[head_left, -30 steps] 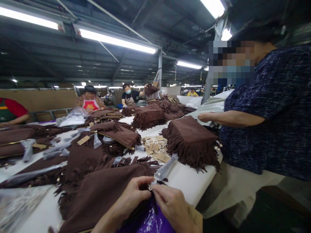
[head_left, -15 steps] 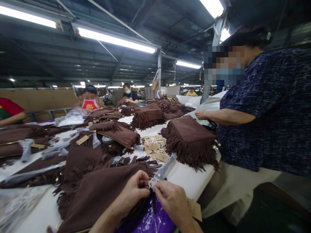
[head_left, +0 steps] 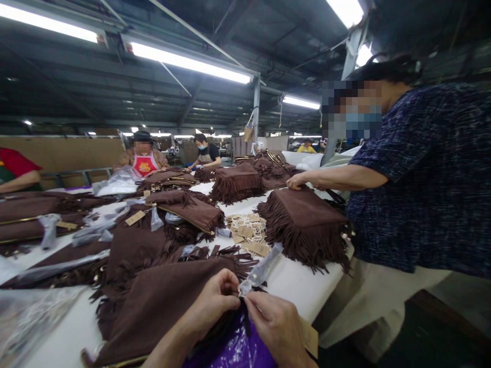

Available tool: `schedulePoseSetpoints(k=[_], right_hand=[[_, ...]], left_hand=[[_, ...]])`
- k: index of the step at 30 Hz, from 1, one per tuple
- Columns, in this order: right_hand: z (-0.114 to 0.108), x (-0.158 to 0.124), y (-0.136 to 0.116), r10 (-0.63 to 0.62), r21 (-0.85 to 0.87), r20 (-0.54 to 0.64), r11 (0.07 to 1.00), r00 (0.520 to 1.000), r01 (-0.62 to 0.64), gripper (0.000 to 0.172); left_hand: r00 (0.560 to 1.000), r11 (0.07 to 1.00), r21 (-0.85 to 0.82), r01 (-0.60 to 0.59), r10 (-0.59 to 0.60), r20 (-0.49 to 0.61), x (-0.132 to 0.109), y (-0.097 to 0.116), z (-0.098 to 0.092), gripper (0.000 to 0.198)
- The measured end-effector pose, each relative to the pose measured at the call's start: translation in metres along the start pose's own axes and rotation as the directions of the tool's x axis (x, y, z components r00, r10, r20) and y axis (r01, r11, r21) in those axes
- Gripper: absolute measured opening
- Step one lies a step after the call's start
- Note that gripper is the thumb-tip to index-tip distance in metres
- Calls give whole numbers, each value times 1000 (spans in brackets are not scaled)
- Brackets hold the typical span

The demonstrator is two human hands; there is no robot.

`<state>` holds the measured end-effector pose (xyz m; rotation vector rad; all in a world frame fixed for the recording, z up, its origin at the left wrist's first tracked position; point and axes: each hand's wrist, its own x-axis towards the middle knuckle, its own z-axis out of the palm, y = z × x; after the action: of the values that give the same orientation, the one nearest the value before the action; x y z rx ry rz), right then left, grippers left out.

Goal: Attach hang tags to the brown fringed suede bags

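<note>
My left hand (head_left: 217,301) is closed in a pinch at a small metal ring (head_left: 242,293), where a strap wrapped in clear plastic (head_left: 264,266) ends. Right beside it, the thumb and fingers of my right hand (head_left: 276,323) are pinched together below the ring; what they hold is too small to make out. A tan paper tag (head_left: 310,338) shows behind my right hand, partly covered by it. Under my left forearm lies a brown fringed bag (head_left: 164,301), with a gold zip along its near edge. Shiny purple plastic (head_left: 245,345) shows below both hands.
Loose tan tags with white strings (head_left: 245,232) lie in a pile on the white table (head_left: 291,286). A stacked brown fringed bag (head_left: 307,209) sits at the right, under a co-worker's hand (head_left: 297,180). More bags (head_left: 187,207) cover the left. Other people work farther back.
The co-worker's hand at the right has moved left onto the top of the fringed bag. My hands stay pinched at the ring, with only small shifts. The view has turned slightly.
</note>
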<state>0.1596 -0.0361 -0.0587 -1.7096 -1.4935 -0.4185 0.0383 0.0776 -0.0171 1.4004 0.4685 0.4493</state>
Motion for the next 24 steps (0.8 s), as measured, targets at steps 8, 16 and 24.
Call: schedulePoseSetpoints(k=[8, 16, 24], right_hand=[[0, -1, 0, -63, -61, -3, 996, 998, 62, 40], [3, 0, 0, -30, -35, 43, 999, 999, 31, 37], [7, -1, 4, 84, 71, 108, 993, 991, -92, 31]], left_hand=[[1000, 1000, -9, 0, 1, 2, 3, 0, -1, 29], [1000, 1000, -1, 9, -9, -9, 3, -5, -2, 26], [1000, 977, 213, -16, 20, -19, 3, -4, -12, 17]])
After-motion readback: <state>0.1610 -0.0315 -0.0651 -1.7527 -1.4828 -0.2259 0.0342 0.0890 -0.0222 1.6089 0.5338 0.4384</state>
